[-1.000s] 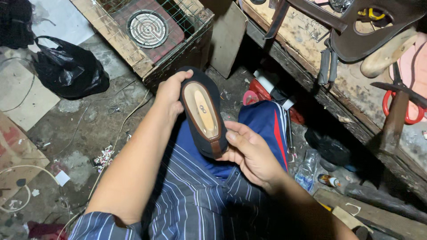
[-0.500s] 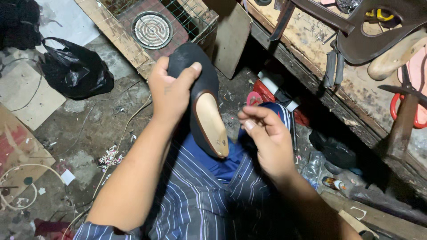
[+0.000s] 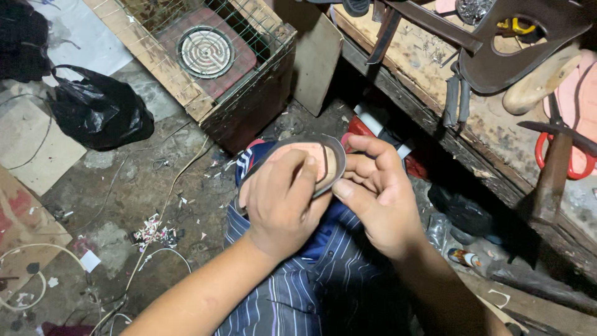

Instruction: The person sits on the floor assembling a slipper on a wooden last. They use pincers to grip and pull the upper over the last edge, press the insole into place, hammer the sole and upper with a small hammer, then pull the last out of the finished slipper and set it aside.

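Observation:
A dark shoe upper on a last (image 3: 311, 163), with a pinkish-tan insole facing up and a grey edge folded around it, rests over my lap. My left hand (image 3: 283, 202) lies across it, fingers pressing on the insole. My right hand (image 3: 379, 196) grips its right edge, thumb and fingers curled around the rim. Most of the shoe is hidden under my hands. My striped trousers (image 3: 292, 292) are below.
A wooden crate (image 3: 249, 93) with wire mesh and a round coil heater (image 3: 205, 51) stands ahead. A black plastic bag (image 3: 99, 112) lies left. A cluttered workbench (image 3: 435, 68) at right carries shoe lasts, pincers and red-handled scissors (image 3: 575, 158). Scraps and cords litter the floor.
The shoe has turned from lengthwise and upright to lying flat across my lap. Both hands have closed over it, and the view has shifted slightly.

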